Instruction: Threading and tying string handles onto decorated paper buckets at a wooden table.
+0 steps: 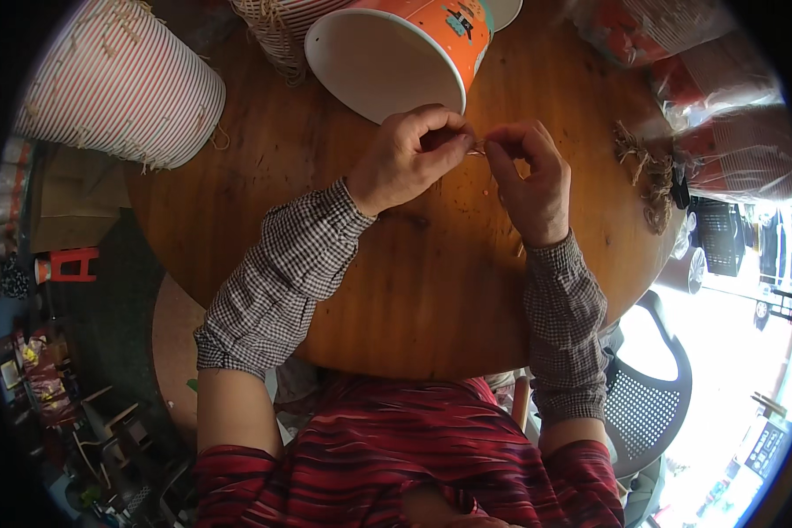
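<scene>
My two hands meet over the wooden table, just in front of an orange paper bucket (387,66) that lies on its side with its white round end toward me. My left hand (411,157) is closed, thumb and forefinger pinching a thin strand of twine (477,151). From the other side my right hand (532,180) pinches the same strand, its fingertips almost touching the left ones. Only a short bit of the strand shows between the fingers. Checked sleeve covers reach up both forearms.
Nested paper buckets (123,92) with bits of twine stand at the left of the round table (414,290); another stack (268,35) is behind. Plastic-wrapped bucket stacks (739,150) line the right. A twine bundle (656,180) lies by the right edge. A chair (647,400) stands at lower right.
</scene>
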Demonstrator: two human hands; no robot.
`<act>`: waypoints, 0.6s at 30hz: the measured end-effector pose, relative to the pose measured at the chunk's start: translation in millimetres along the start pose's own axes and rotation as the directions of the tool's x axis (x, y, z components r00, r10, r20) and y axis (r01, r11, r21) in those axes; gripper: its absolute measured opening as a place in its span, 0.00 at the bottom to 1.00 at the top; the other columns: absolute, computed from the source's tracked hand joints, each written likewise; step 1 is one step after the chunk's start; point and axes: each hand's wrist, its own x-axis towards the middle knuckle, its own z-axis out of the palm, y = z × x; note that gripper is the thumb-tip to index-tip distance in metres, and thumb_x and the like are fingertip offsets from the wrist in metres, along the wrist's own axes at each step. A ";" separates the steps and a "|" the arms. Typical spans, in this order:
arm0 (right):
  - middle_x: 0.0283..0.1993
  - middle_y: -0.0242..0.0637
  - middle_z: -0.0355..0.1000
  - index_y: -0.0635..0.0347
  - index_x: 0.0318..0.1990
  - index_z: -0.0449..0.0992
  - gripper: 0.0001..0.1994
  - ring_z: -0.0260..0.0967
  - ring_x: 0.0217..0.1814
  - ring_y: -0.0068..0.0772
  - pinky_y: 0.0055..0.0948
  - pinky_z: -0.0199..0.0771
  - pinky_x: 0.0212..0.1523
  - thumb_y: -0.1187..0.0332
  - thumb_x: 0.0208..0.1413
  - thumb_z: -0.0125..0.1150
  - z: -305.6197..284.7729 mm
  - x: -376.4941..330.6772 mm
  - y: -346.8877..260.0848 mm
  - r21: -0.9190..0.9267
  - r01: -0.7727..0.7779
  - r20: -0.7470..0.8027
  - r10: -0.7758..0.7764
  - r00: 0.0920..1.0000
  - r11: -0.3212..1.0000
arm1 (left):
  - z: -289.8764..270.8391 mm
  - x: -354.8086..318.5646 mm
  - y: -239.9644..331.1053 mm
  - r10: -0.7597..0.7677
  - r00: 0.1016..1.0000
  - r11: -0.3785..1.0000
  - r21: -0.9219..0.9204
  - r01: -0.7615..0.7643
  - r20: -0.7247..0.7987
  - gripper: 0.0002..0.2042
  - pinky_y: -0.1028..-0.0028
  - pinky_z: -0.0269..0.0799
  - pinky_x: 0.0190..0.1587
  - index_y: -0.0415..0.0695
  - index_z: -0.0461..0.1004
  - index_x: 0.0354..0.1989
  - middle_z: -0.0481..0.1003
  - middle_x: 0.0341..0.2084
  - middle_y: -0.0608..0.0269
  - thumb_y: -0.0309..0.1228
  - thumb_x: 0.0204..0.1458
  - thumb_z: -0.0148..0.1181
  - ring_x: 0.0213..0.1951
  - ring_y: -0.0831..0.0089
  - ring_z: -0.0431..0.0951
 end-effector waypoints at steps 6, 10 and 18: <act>0.34 0.35 0.70 0.65 0.36 0.75 0.04 0.71 0.32 0.24 0.23 0.71 0.35 0.77 0.52 0.60 3.3 0.3 3.2 0.011 0.005 -0.002 -0.005 1.000 1.000 | -3.8 3.7 -1.6 -0.134 0.974 0.963 -0.207 0.171 0.181 0.09 0.84 0.64 0.29 0.37 0.76 0.37 0.74 0.27 0.71 0.31 0.56 0.58 0.26 0.87 0.67; 0.35 0.34 0.71 0.66 0.36 0.75 0.04 0.72 0.33 0.23 0.22 0.72 0.36 0.76 0.53 0.60 7.5 0.0 10.1 0.167 -0.085 0.027 0.082 0.996 0.982 | -2.3 1.8 -2.5 -0.259 0.935 0.875 -0.352 0.333 0.242 0.10 0.83 0.65 0.31 0.37 0.76 0.38 0.75 0.28 0.70 0.32 0.56 0.58 0.27 0.85 0.67; 0.34 0.33 0.74 0.67 0.41 0.72 0.08 0.72 0.36 0.20 0.20 0.73 0.39 0.75 0.55 0.59 9.4 -0.7 10.0 0.480 -0.263 0.101 0.245 0.964 0.837 | 2.6 0.8 -1.3 -0.306 0.930 0.802 -0.471 0.368 0.205 0.08 0.82 0.65 0.31 0.39 0.76 0.39 0.75 0.29 0.70 0.30 0.57 0.57 0.28 0.84 0.68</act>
